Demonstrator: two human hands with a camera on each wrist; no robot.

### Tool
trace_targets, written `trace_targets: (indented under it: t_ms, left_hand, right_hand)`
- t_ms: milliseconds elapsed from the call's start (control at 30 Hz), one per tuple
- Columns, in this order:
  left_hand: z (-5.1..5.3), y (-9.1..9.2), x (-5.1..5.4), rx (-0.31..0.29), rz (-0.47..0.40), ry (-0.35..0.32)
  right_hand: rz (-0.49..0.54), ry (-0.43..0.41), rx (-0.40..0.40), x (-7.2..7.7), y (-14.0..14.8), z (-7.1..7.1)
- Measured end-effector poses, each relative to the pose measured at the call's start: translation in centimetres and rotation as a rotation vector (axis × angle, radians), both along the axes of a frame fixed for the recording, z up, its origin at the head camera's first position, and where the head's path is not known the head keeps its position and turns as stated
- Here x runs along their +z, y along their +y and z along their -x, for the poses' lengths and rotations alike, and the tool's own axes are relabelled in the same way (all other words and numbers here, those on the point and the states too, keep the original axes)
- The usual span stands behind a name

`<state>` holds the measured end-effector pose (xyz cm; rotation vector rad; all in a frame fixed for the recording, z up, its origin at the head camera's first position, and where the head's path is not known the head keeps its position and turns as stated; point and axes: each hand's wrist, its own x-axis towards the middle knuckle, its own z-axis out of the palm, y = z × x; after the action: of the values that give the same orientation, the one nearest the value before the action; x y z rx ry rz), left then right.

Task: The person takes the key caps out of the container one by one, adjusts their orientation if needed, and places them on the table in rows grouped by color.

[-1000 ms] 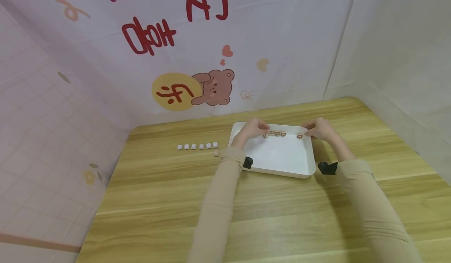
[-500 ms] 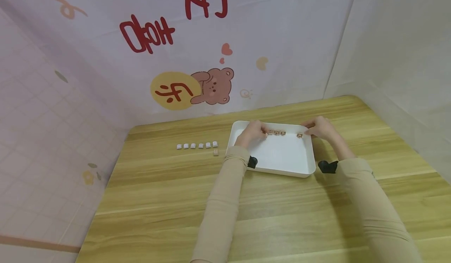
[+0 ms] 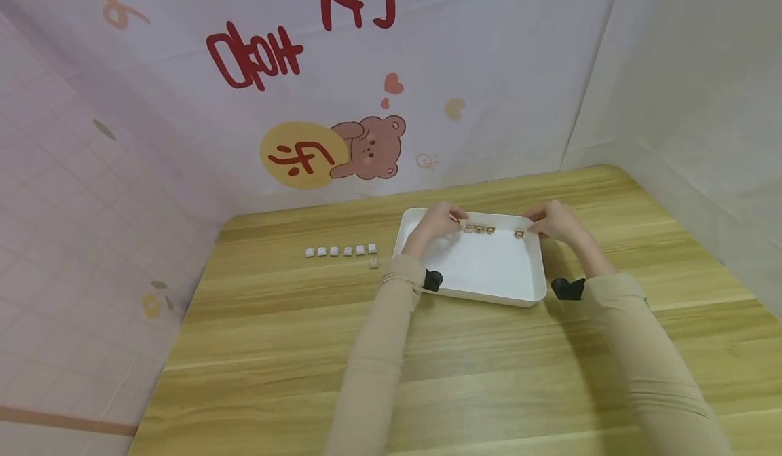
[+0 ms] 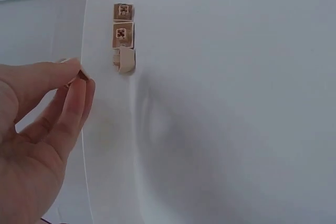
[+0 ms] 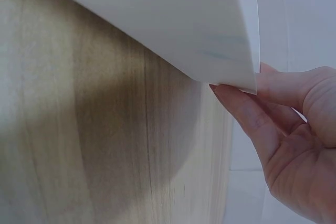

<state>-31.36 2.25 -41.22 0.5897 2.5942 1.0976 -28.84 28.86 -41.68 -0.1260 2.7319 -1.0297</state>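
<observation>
My left hand [image 3: 436, 225] pinches a beige keycap [image 4: 83, 73] between thumb and fingers, over the far rim of a white tray [image 3: 489, 266]. Just beside it, in the left wrist view, a short row of beige keycaps lies against the tray's far wall; two show their stem sockets, and the nearest keycap [image 4: 126, 60] lies on its side. Another beige keycap [image 3: 519, 234] sits apart, close to the tray's far right corner. That corner is gripped by my right hand [image 3: 554, 222], thumb on one side and fingers underneath, and the tray wall [image 5: 220, 40] looks raised off the table there.
Left of the tray, several white keycaps [image 3: 334, 251] stand in a row on the wooden table [image 3: 275, 347]. One beige keycap [image 3: 374, 263] lies just in front of the row's right end. A printed cloth [image 3: 489, 55] hangs behind the table.
My left hand has picked up the keycap at the left end of the beige row and moved it back towards the tray's far rim. My right hand keeps its hold on the corner.
</observation>
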Motion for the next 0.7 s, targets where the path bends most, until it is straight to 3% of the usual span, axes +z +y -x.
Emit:
trace_targets:
  t_ms: [700]
  left_hand:
    - [-2.8, -5.3, 0.6, 0.026, -0.232, 0.003]
  right_hand:
    - [-0.027, -0.017, 0.027, 0.2, 0.0, 0.2]
